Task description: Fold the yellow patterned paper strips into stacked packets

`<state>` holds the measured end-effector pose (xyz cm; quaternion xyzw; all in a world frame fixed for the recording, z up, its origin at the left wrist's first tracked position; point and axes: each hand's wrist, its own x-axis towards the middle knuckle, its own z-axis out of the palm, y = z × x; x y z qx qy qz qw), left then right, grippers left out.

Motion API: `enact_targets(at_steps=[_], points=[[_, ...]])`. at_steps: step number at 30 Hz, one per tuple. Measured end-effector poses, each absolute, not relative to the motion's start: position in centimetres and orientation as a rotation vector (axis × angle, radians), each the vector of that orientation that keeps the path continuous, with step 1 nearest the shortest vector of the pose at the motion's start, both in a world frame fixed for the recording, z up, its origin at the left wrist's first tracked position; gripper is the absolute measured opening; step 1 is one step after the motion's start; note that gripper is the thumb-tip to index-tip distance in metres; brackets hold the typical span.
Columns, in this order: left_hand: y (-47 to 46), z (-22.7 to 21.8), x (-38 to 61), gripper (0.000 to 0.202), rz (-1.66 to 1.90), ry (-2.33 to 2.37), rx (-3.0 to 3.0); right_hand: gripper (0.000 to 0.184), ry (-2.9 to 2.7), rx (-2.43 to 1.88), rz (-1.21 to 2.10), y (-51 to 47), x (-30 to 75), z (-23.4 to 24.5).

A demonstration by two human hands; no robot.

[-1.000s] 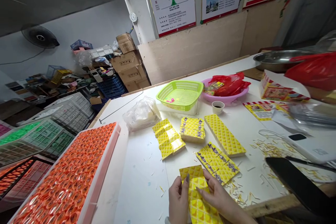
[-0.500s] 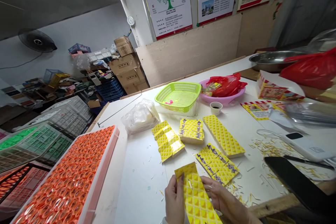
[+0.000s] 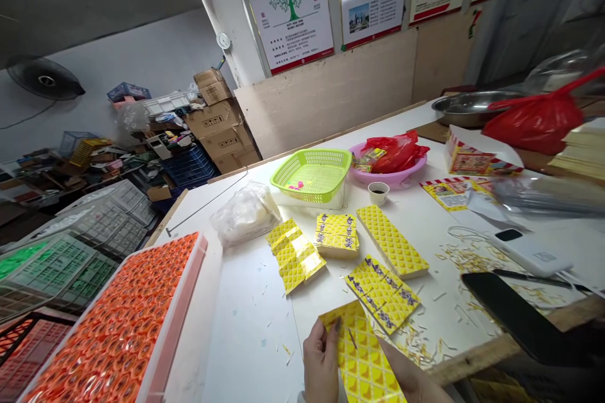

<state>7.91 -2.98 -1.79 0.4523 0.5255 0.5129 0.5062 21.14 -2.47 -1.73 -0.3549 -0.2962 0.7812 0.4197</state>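
My left hand pinches the yellow sheet at one edge, my right hand is under it with its grip hidden, can't tell; sheet may sag, slip or tear.

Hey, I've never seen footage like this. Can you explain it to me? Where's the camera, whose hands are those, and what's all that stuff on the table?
There is no machine here. This is a single view from a camera worn on a person's head, looking forward and down, so the two hands at the bottom belong to the wearer.

The left hand pinches the left edge of a yellow patterned sheet with its fingers. The right hand is at the sheet's right side, and its fingers are hidden behind the sheet.

On the white table are piles of yellow sheets, a green basket, a pink bowl holding red bags, a small cup, a clear plastic bag and paper scraps. At the left is a tray full of orange pieces.
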Motion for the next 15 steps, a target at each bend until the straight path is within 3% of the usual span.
enact_targets(at_steps=[3,7,9,11,15], points=[[-1.9,-1.0,6.7,0.039,1.315,1.268,1.010,0.033,-1.209,-1.184,1.659,-1.5,23.1,-1.7],[0.9,-1.6,3.6,0.044,1.342,1.418,1.181,0.044,-1.747,-1.865,0.279,0.4,29.0,-2.3],[2.2,-2.7,2.5,0.045,1.255,1.524,1.350,0.050,-1.796,-2.118,-0.151,1.2,31.6,-3.4],[3.0,-3.9,2.0,0.046,1.205,1.618,1.461,0.051,-1.861,-2.212,-0.218,2.0,33.1,-4.7],[2.6,-4.5,2.2,0.047,1.331,1.829,1.659,0.042,-1.969,-2.024,0.048,2.8,33.6,-6.1]])
